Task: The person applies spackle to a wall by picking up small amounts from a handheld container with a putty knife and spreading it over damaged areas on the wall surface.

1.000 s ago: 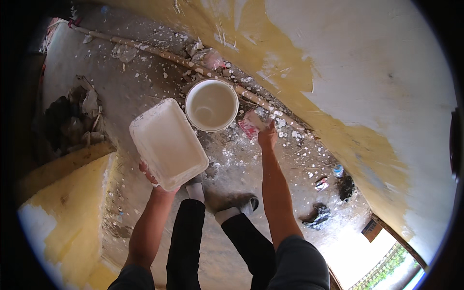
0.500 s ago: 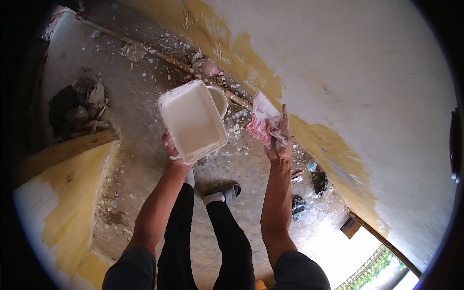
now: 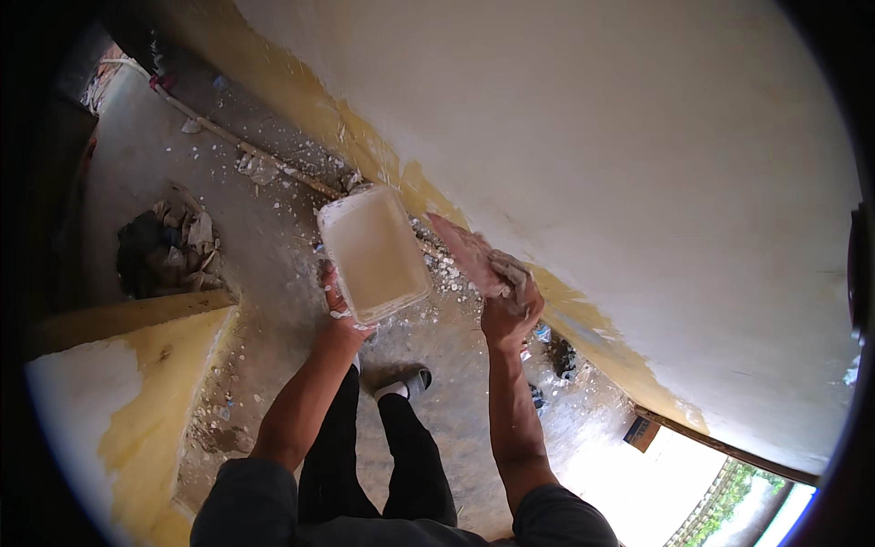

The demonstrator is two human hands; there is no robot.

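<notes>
My left hand is closed on a pale rectangular tray, smeared along its rim and holding an off-white substance, above the floor. To its right, my right hand grips a flat pink-red tool, like a scraper, coated with white material; its fingers are smeared too. The tool is close to the tray's right side, in front of the wall, which is pale with patchy yellow along its lower part. The round bucket seen earlier is hidden behind the tray.
A long pole lies on the speckled floor along the wall's foot. A heap of dark bags and rags is at the left, beside a yellow-white ledge. A bright doorway opens at lower right, and small litter lies near my feet.
My right hand has lifted the tool from beside the bucket and turned it. The tray has moved right, now covering the bucket. My view has shifted, showing more wall.
</notes>
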